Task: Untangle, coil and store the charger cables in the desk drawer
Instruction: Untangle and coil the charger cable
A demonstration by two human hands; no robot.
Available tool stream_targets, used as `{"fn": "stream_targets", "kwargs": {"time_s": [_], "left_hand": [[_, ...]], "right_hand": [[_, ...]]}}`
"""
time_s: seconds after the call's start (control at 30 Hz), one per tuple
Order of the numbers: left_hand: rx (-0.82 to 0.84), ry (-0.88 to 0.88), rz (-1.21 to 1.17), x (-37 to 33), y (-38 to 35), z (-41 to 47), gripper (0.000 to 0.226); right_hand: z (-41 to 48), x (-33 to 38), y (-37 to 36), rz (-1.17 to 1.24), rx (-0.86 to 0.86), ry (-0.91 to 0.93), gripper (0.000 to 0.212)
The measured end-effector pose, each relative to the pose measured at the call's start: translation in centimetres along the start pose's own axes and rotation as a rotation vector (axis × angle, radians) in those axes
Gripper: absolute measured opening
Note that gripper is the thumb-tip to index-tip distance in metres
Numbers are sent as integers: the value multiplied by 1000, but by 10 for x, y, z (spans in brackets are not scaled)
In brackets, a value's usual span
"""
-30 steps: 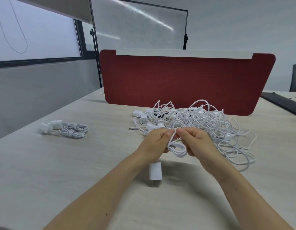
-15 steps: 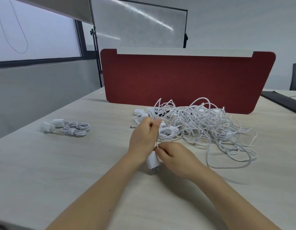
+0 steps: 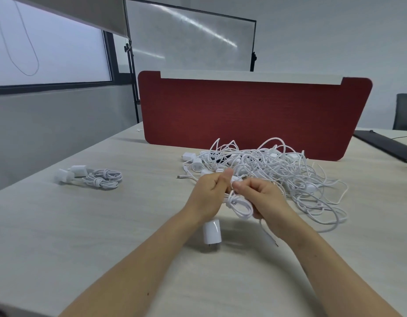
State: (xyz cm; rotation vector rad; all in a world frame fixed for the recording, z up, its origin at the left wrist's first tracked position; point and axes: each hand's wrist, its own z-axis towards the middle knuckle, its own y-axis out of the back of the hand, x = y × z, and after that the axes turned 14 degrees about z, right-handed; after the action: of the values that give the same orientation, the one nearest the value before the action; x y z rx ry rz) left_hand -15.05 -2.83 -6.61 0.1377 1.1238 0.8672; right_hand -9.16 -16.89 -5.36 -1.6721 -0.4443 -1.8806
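A small coil of white charger cable (image 3: 240,205) hangs between my hands above the desk. My left hand (image 3: 208,197) grips its upper part with curled fingers, thumb up. My right hand (image 3: 261,199) pinches the same cable at the top of the coil. The cable's white plug adapter (image 3: 211,232) dangles below my left hand, and its free connector end (image 3: 272,240) trails under my right wrist. Behind my hands lies a big tangle of white cables and adapters (image 3: 273,170). No drawer is in view.
Two coiled cables with white adapters (image 3: 92,178) lie on the desk's left side. A red divider panel (image 3: 255,115) stands behind the tangle. A dark flat object (image 3: 385,145) lies at the far right. A whiteboard on a stand (image 3: 191,40) is beyond the desk.
My right hand rose from the adapter on the desk back up to the coil. My left hand lifted with the coil, so the adapter hangs again.
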Motion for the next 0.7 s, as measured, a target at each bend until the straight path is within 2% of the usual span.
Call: {"fn": "stream_targets", "kwargs": {"time_s": [0.07, 0.17, 0.33, 0.47, 0.7], "left_hand": [[-21, 47, -97, 3, -1, -1, 54], [-84, 76, -113, 5, -1, -2, 39], [-103, 99, -192, 1, -1, -2, 17], [-109, 145, -314, -5, 0, -2, 13], [-283, 151, -191, -2, 8, -3, 13]], "right_hand": [[0, -6, -4, 143, 26, -138, 29], [0, -14, -9, 247, 54, -270, 35], [-3, -12, -6, 334, 102, -444, 26], [-6, -12, -12, 329, 124, -455, 19], [-11, -18, -24, 42, 285, -294, 29]]}}
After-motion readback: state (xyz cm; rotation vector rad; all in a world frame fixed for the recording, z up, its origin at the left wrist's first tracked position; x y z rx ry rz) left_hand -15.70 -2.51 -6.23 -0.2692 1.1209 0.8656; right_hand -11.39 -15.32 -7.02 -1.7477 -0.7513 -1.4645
